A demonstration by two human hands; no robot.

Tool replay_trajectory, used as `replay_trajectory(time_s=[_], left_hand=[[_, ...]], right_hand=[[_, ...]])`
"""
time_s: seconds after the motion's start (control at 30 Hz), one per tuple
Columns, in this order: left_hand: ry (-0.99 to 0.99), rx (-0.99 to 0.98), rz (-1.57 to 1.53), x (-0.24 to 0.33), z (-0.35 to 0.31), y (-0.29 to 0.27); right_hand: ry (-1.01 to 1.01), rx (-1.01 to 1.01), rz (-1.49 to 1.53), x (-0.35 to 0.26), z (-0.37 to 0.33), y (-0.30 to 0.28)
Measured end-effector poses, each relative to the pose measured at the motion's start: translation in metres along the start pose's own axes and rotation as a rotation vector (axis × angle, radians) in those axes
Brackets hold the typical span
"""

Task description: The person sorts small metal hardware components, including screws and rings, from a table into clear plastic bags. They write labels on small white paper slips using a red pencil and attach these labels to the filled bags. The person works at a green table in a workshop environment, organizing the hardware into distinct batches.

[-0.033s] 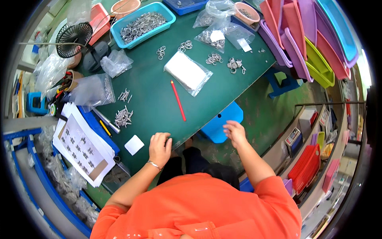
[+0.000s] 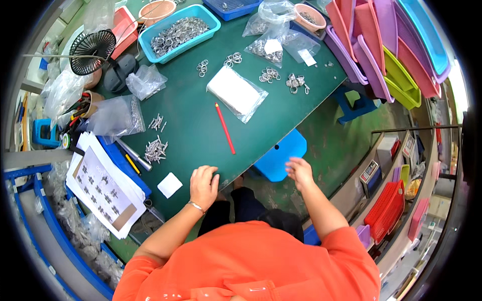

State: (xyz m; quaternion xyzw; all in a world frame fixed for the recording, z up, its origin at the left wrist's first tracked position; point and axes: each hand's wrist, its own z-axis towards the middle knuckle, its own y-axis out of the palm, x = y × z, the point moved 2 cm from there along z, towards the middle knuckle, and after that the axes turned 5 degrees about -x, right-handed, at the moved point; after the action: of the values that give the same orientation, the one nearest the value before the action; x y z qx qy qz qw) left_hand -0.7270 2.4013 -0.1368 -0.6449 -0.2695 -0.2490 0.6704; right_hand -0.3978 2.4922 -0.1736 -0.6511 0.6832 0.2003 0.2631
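The left hand (image 2: 203,184) lies palm down on the near edge of the green desk (image 2: 191,115), fingers curled loosely over the rim and gripping nothing. The right hand (image 2: 299,172) hangs off the desk, just beside the blue stool (image 2: 278,153) that pokes out below the desk edge; its fingers are half open over the stool's near corner, and I cannot tell whether they touch it. A red pencil (image 2: 225,127) lies on the desk beyond the left hand, with a clear bag of white sheets (image 2: 236,93) further out. A small white card (image 2: 169,184) sits just left of the left hand, near a heap of metal screws (image 2: 155,149).
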Motion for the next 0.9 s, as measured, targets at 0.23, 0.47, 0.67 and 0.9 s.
replay_trajectory(time_s=[0.23, 0.47, 0.67, 0.9], left_hand=[[0.122, -0.051, 0.153, -0.014, 0.018, 0.021], [0.078, -0.119, 0.260, -0.015, 0.018, 0.023], [0.088, -0.123, 0.366, -0.020, 0.011, 0.023], [0.058, -0.171, 0.466, -0.017, 0.007, 0.028]], right_hand=[[0.153, 0.086, -0.225, 0.044, 0.031, -0.050], [-0.115, 0.126, -1.081, 0.051, 0.208, -0.083], [-0.408, -0.097, -1.509, 0.060, 0.370, -0.114], [-0.038, -0.581, -1.608, 0.065, 0.344, -0.084]])
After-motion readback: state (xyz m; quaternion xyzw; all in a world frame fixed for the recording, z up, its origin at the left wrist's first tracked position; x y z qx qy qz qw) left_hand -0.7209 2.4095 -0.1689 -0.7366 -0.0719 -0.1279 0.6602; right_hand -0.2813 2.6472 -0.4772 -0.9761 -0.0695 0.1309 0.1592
